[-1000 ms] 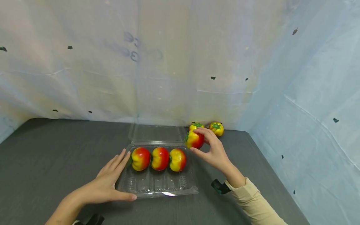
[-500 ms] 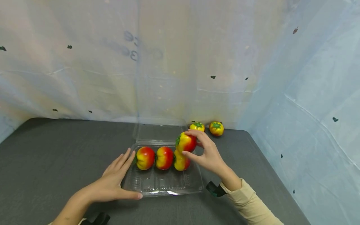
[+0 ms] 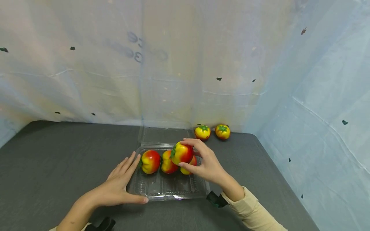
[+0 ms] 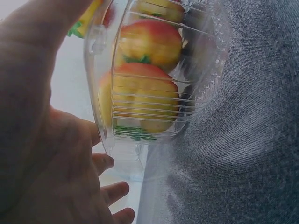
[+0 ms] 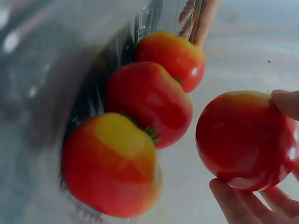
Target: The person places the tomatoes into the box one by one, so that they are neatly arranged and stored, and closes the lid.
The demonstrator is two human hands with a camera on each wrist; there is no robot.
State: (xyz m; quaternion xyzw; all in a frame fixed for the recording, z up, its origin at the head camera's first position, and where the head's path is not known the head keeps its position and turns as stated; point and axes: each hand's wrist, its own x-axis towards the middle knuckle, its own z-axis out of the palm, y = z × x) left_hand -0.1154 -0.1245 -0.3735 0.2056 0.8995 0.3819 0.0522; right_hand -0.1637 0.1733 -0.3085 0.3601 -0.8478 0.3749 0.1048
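My right hand (image 3: pixel 206 163) grips a red-and-yellow fruit with a green leafy cap (image 3: pixel 182 153) between thumb and fingers, above the clear plastic clamshell box (image 3: pixel 167 194). In the right wrist view the held fruit (image 5: pixel 245 140) shows its smooth red underside, apart from the others. Three similar fruits lie in a row in the box: the left one (image 3: pixel 150 162), the middle one (image 3: pixel 168 163) and the right one (image 3: pixel 185 171), partly hidden by the held fruit and hand. My left hand (image 3: pixel 117 189) is spread with straight fingers along the box's left side, thumb at its front corner.
The box's hinged lid (image 3: pixel 164 136) lies folded back toward the wall. Two more fruits, one nearer the box (image 3: pixel 202 132) and one farther right (image 3: pixel 222 132), sit at the back of the dark table (image 3: pixel 72 154). Plastic sheeting (image 3: pixel 173 64) rises behind and at right.
My right hand has carried the fruit left and slightly nearer, from beside the lid to above the right part of the row. The box and left hand have shifted slightly right.
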